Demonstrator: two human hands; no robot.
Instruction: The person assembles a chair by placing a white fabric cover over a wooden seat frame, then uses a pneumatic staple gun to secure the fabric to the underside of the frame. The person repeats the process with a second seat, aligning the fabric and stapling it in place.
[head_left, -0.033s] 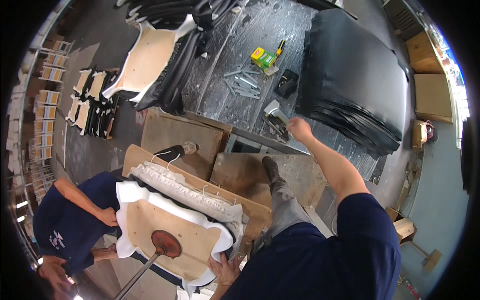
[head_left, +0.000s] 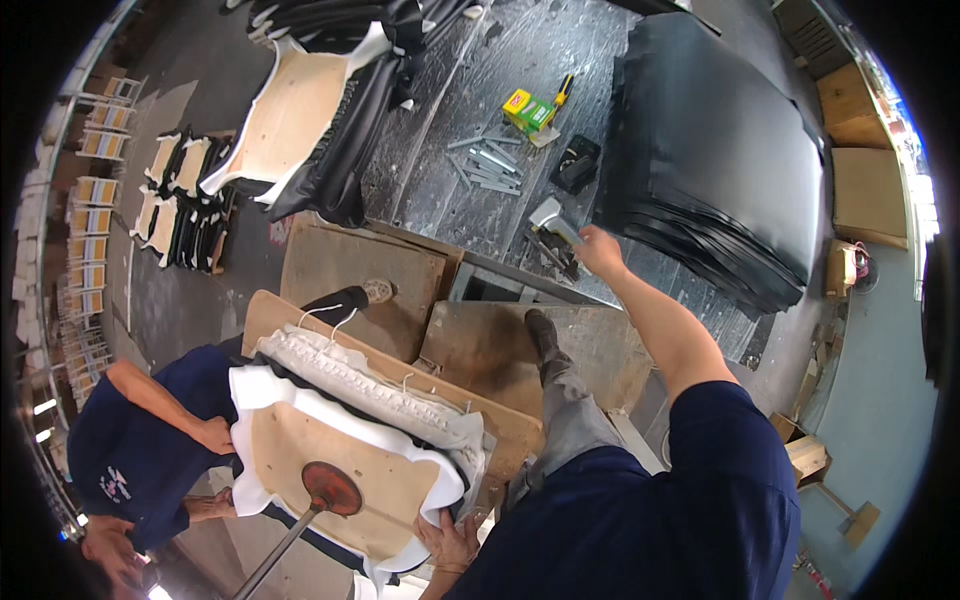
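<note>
My right hand [head_left: 600, 250] reaches out to the dark workbench [head_left: 440, 200], its fingers closed at the handle end of a silver staple gun [head_left: 548, 216]. My left hand [head_left: 450, 540] grips the near edge of a wooden seat panel [head_left: 350, 470] wrapped in white foam, which lies face down on a wooden stand. A red round press pad [head_left: 331, 487] on a metal rod bears on the panel's middle. A co-worker in dark blue crouches at the left, with one hand [head_left: 215, 435] on the panel's left edge.
A thick stack of black sheets [head_left: 720, 150] fills the bench's right side. Yellow-green boxes [head_left: 530, 108], loose metal staple strips [head_left: 485, 160] and a black pouch [head_left: 575, 165] lie mid-bench. Another seat with a black cover [head_left: 300, 110] lies at the back left. Wooden boards [head_left: 360, 265] and stacked seat parts [head_left: 185, 210] sit on the floor.
</note>
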